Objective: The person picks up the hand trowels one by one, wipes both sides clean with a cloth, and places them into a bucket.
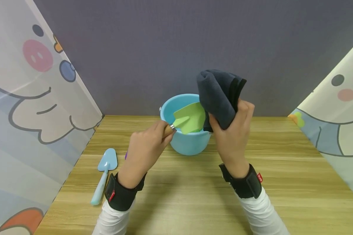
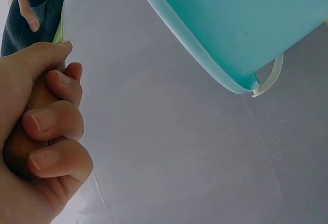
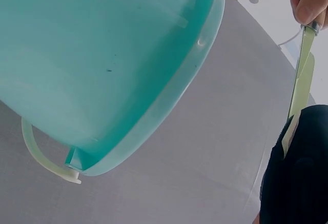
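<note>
Between left grip [image 1: 147,148], clasping its handle [image 1: 168,131], and right grip [image 1: 234,138], clutching a dark cloth [image 1: 216,94], extends a green trowel [image 1: 194,117].

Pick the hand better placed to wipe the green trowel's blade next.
Right, probably: the right hand holds the cloth at the blade, while the left hand grips the wooden handle.

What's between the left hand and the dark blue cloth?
In the head view, the green trowel blade lies between the left hand and the dark blue cloth.
</note>
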`<state>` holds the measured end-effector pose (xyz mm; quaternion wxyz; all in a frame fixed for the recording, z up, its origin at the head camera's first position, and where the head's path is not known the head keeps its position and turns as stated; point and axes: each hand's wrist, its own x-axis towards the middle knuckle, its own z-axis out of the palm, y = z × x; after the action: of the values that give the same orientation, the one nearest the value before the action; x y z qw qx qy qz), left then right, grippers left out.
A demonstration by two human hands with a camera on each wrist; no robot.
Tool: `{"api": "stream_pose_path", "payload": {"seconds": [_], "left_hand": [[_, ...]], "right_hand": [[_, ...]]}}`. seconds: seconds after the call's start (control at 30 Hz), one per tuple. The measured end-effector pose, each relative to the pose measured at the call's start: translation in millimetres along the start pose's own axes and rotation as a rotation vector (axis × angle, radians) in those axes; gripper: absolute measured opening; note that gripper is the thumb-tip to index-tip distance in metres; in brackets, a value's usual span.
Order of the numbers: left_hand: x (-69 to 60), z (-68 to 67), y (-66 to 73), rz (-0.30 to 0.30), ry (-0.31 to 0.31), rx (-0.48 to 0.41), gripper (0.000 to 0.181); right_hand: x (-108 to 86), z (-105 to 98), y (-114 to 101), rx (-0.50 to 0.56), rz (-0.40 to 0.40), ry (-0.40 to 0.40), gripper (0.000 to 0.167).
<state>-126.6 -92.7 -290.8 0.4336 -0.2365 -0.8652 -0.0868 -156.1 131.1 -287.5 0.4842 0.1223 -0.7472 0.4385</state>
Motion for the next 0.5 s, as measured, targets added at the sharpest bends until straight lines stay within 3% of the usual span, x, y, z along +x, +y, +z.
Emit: {"api": "stream_pose_path", "payload": {"seconds": [0.5], "left_hand": [[-0.8,-0.3,-3.8,-0.065,-0.099,-0.038,0.028]], "right_hand": [[0.0,2.3,1.3,-0.005,0.004,-0.042,0.053]]}}
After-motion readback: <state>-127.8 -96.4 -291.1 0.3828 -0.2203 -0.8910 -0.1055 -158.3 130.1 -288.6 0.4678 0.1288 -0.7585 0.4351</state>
